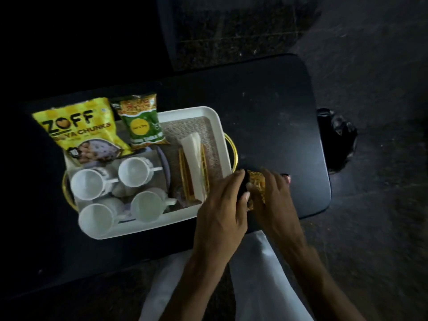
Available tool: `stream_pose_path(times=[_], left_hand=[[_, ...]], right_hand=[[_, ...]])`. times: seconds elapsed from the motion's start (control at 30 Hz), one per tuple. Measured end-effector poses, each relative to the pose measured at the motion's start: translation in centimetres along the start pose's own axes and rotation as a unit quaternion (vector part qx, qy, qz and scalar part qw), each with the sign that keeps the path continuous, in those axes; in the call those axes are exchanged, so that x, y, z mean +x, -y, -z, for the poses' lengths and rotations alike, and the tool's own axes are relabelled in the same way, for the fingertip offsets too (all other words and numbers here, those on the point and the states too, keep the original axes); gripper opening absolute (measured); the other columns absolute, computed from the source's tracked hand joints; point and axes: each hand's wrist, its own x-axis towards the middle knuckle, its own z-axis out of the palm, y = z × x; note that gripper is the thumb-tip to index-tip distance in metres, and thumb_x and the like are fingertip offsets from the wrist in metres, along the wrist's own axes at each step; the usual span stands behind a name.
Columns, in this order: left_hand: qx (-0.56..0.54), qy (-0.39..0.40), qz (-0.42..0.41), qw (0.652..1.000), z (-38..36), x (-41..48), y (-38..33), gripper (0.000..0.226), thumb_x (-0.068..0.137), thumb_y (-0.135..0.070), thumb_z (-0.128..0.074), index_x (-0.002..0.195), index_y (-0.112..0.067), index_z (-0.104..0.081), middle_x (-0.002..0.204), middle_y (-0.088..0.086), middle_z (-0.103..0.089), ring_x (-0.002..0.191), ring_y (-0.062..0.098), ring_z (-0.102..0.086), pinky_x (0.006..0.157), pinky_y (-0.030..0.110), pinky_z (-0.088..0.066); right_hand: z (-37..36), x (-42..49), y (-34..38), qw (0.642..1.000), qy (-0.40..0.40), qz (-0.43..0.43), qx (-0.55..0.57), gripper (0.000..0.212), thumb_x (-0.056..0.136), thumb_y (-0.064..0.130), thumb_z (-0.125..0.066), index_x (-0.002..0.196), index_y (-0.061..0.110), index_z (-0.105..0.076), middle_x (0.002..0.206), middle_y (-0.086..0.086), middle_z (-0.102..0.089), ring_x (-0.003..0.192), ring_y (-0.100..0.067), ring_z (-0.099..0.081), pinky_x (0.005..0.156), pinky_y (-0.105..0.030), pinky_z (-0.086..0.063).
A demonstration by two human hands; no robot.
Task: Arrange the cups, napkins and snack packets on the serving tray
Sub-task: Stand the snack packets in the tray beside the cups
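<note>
A white serving tray [217, 133] with gold handles sits on a dark table. Inside it stand several white cups [92, 184] at the near left. A yellow soya chunks packet [78, 128] and a green snack packet [142, 123] lean at the far left. White napkins [193, 156] stand in a gold holder in the tray's right half. Just off the tray's near right corner, my left hand [222, 205] and my right hand [273, 198] both grip a small orange-and-black snack packet [257, 184] between them.
The dark table [278, 112] reaches well to the right of the tray. A black bag [335, 137] lies on the floor past the table's right edge. Dark stone flooring surrounds it. My white clothing [261, 274] shows below the table's near edge.
</note>
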Motion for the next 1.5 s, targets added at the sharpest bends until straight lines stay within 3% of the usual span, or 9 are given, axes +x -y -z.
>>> stream_pose_path(times=[0.13,0.3,0.6,0.77,0.9,1.0,1.23,1.33,1.5], left_hand=[[0.031,0.066,0.036,0.997,-4.9,-2.1,-0.5,0.043,0.101,-0.023,-0.056,0.142,-0.013,-0.054,0.143,0.005,-0.060,0.132,0.017,-0.057,0.106,0.026,-0.048],[0.084,0.106,0.083,0.987,-8.2,-2.0,-0.4,0.049,0.103,-0.031,-0.049,0.150,-0.020,-0.043,0.158,-0.004,-0.041,0.146,0.010,-0.039,0.111,0.019,-0.034],[0.060,0.074,0.105,0.990,-9.3,-0.6,-0.6,0.037,0.100,-0.025,-0.057,0.136,-0.016,-0.059,0.133,-0.001,-0.063,0.120,0.012,-0.060,0.096,0.021,-0.050],[0.072,0.010,0.073,0.995,-8.5,0.4,-0.5,0.025,0.098,-0.023,-0.059,0.123,-0.019,-0.064,0.118,-0.004,-0.067,0.109,0.010,-0.063,0.085,0.024,-0.054],[0.046,-0.019,0.011,0.999,-6.8,2.4,-0.5,0.059,0.094,-0.038,-0.064,0.147,-0.022,-0.046,0.151,-0.002,-0.047,0.141,0.007,-0.040,0.113,0.021,-0.037],[0.008,0.038,-0.035,0.999,-4.5,4.8,-0.6,0.077,0.089,-0.043,-0.070,0.155,-0.028,-0.033,0.154,-0.006,-0.045,0.142,0.000,-0.038,0.116,0.014,-0.032],[-0.073,-0.052,-0.062,0.994,0.5,8.3,-1.6,0.036,0.082,-0.026,-0.081,0.113,-0.013,-0.068,0.104,-0.004,-0.076,0.095,0.004,-0.070,0.082,0.022,-0.057],[-0.093,-0.107,-0.055,0.988,3.2,9.0,-2.1,0.032,0.086,-0.036,-0.074,0.110,-0.017,-0.066,0.100,-0.011,-0.074,0.093,0.002,-0.070,0.079,0.018,-0.057],[-0.076,-0.161,-0.051,0.983,6.7,10.8,-0.7,0.035,0.090,-0.034,-0.072,0.116,-0.012,-0.065,0.107,-0.004,-0.073,0.101,0.006,-0.068,0.086,0.028,-0.058]], right_hand=[[0.2,-1.8,-4.3,1.000,-0.011,-0.024,0.006,0.047,0.094,0.020,-0.060,0.139,0.013,-0.047,0.144,-0.007,-0.044,0.132,-0.023,-0.041,0.103,-0.034,-0.046],[0.2,-1.9,-7.8,0.987,-0.023,-0.131,0.094,0.050,0.092,0.046,-0.055,0.132,0.017,-0.050,0.132,-0.007,-0.052,0.121,-0.021,-0.048,0.094,-0.036,-0.048],[0.9,-0.6,-9.6,0.960,-0.035,-0.153,0.230,0.045,0.085,0.042,-0.071,0.123,0.028,-0.053,0.097,0.019,-0.068,0.085,0.006,-0.067,0.072,-0.018,-0.057],[3.6,0.8,-8.5,0.974,-0.031,-0.072,0.211,0.030,0.082,0.033,-0.076,0.106,0.033,-0.058,0.086,0.026,-0.062,0.084,0.019,-0.060,0.064,-0.002,-0.046],[6.8,1.6,-6.6,0.992,-0.042,0.049,0.109,0.031,0.079,0.022,-0.079,0.107,0.023,-0.067,0.086,0.030,-0.050,0.088,0.027,-0.051,0.071,0.005,-0.037],[8.9,2.2,-4.6,0.987,-0.060,0.122,0.081,0.030,0.077,0.019,-0.081,0.104,0.019,-0.070,0.085,0.030,-0.046,0.086,0.031,-0.047,0.072,0.007,-0.033],[11.2,4.1,0.6,0.955,-0.103,0.155,0.231,0.050,0.073,0.045,-0.075,0.118,0.032,-0.060,0.107,0.022,-0.065,0.096,0.007,-0.064,0.080,-0.006,-0.048],[10.1,5.6,2.5,0.928,-0.079,0.116,0.346,0.071,0.065,0.045,-0.085,0.126,0.026,-0.055,0.117,0.013,-0.067,0.104,0.001,-0.066,0.086,-0.013,-0.051],[6.8,8.8,5.9,0.913,-0.066,0.106,0.390,0.047,0.080,0.024,-0.080,0.121,0.012,-0.061,0.111,0.001,-0.073,0.102,-0.013,-0.070,0.088,-0.038,-0.058]])
